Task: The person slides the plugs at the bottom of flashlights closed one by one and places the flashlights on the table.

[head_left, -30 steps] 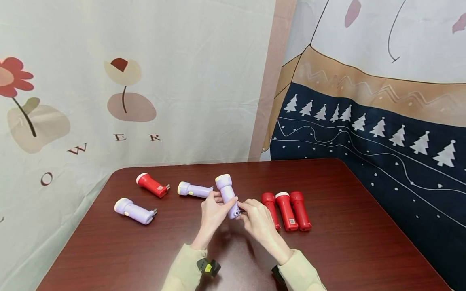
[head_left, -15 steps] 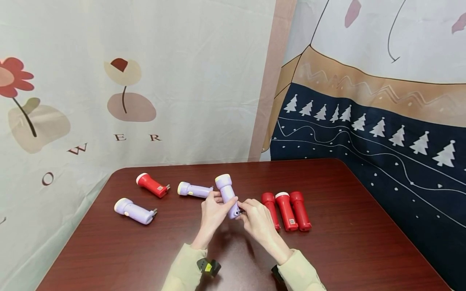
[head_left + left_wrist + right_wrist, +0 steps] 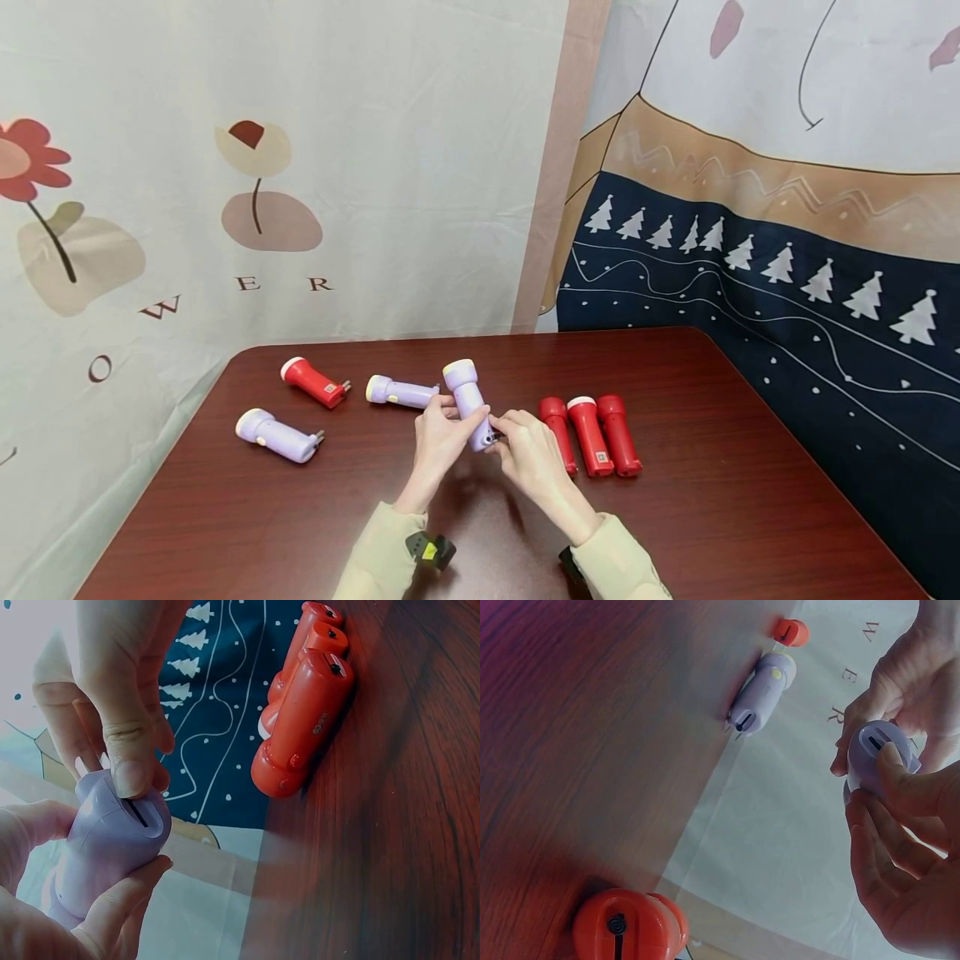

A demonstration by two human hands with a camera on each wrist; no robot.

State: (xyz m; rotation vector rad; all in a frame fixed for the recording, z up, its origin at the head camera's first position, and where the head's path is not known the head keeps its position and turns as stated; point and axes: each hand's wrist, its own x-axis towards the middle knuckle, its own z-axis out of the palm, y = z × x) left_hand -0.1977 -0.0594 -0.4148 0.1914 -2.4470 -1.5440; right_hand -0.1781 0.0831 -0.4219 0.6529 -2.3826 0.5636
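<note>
Above the middle of the table, my left hand grips a lilac flashlight round its body, its wide head pointing away. My right hand pinches the tail end. In the left wrist view the right thumb presses beside a dark slot in the end face of the flashlight, and two pale prongs show behind it. From the right wrist, the right hand's fingers touch the flashlight's side while its thumb lies by the slot.
Right of my hands three red flashlights lie side by side. Farther left are a lilac flashlight, another lilac flashlight and a red flashlight, with plug prongs showing. Curtains hang behind the brown table.
</note>
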